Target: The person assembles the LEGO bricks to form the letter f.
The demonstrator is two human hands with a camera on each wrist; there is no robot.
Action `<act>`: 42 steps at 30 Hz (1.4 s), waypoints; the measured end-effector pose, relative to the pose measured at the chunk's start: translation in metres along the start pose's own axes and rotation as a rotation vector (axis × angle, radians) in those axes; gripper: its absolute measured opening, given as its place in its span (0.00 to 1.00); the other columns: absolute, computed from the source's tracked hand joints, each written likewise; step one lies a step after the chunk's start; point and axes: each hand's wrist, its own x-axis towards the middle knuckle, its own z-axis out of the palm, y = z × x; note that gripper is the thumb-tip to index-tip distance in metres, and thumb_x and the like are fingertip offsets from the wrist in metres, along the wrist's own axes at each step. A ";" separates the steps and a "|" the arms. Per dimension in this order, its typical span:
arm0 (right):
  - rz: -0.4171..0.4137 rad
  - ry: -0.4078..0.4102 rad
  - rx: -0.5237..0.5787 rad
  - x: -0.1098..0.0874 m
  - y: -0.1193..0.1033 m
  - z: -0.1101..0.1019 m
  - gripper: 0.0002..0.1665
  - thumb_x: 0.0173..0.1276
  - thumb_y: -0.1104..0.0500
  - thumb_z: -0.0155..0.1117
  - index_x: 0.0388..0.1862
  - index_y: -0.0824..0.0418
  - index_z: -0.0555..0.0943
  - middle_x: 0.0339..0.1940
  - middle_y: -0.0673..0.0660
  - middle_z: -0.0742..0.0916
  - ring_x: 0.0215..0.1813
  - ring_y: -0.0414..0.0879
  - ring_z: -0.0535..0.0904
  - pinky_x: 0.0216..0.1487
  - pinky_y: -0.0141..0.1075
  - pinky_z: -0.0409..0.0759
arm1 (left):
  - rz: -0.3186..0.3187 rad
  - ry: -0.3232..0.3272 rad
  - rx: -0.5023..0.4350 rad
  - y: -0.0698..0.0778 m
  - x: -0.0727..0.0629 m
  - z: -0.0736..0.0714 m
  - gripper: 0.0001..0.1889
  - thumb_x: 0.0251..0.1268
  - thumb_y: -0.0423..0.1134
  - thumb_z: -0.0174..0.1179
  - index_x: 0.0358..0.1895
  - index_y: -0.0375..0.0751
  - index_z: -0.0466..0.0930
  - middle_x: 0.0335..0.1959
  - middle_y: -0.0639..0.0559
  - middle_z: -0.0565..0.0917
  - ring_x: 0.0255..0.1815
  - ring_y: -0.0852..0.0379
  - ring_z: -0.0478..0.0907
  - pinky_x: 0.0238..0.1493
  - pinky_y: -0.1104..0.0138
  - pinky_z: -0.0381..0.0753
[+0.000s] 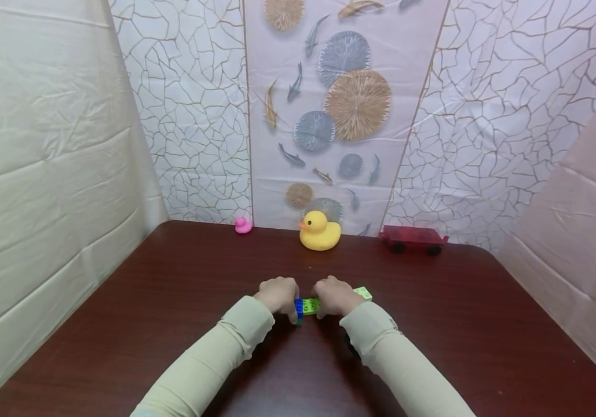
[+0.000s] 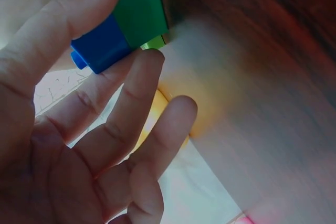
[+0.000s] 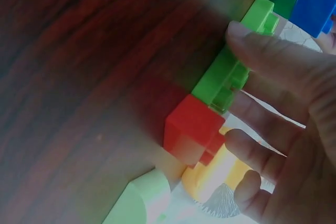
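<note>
My left hand [image 1: 278,294] pinches a blue toy brick [image 2: 102,44] stacked on a green brick [image 2: 139,9], its thumb on the near side. My right hand [image 1: 336,296] holds a long light green brick [image 3: 212,80] between thumb and fingers. The green and blue stack stands at that brick's left end; whether they are joined I cannot tell. At the right end sits a red brick [image 3: 191,124], seen in the right wrist view and hidden by my hand in the head view. A pale green brick [image 1: 362,293] lies farther right.
Along the back edge of the dark wooden table [image 1: 183,278] stand a pink duck [image 1: 242,225], a larger yellow duck [image 1: 320,231] and a red toy wagon [image 1: 414,236] with black wheels. Patterned cloth hangs behind, and pale cloth walls flank both sides.
</note>
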 end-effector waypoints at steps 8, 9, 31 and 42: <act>0.021 -0.034 0.013 0.002 0.002 -0.002 0.08 0.42 0.61 0.69 0.21 0.56 0.78 0.22 0.49 0.74 0.30 0.46 0.68 0.28 0.38 0.69 | -0.004 -0.011 -0.001 0.000 0.001 0.000 0.14 0.29 0.42 0.73 0.18 0.49 0.75 0.17 0.56 0.73 0.21 0.58 0.69 0.23 0.63 0.66; 0.029 -0.040 0.032 0.001 0.003 -0.004 0.08 0.42 0.61 0.69 0.22 0.56 0.78 0.23 0.49 0.74 0.30 0.46 0.68 0.28 0.38 0.69 | -0.004 -0.014 -0.004 0.000 0.001 0.000 0.14 0.29 0.42 0.73 0.18 0.49 0.75 0.17 0.56 0.73 0.21 0.58 0.69 0.23 0.63 0.66; -0.043 -0.032 0.242 -0.011 0.004 -0.025 0.14 0.45 0.61 0.68 0.32 0.63 0.78 0.24 0.49 0.78 0.25 0.42 0.71 0.28 0.34 0.71 | -0.011 -0.026 -0.016 -0.001 0.002 0.000 0.14 0.31 0.42 0.72 0.19 0.47 0.75 0.17 0.56 0.74 0.21 0.58 0.69 0.23 0.63 0.66; -0.118 0.000 0.193 -0.012 -0.006 -0.026 0.16 0.43 0.59 0.69 0.32 0.62 0.78 0.24 0.48 0.77 0.24 0.41 0.71 0.28 0.33 0.71 | -0.012 -0.024 -0.014 -0.001 0.004 0.002 0.14 0.30 0.42 0.73 0.20 0.47 0.75 0.17 0.56 0.73 0.20 0.58 0.68 0.22 0.64 0.66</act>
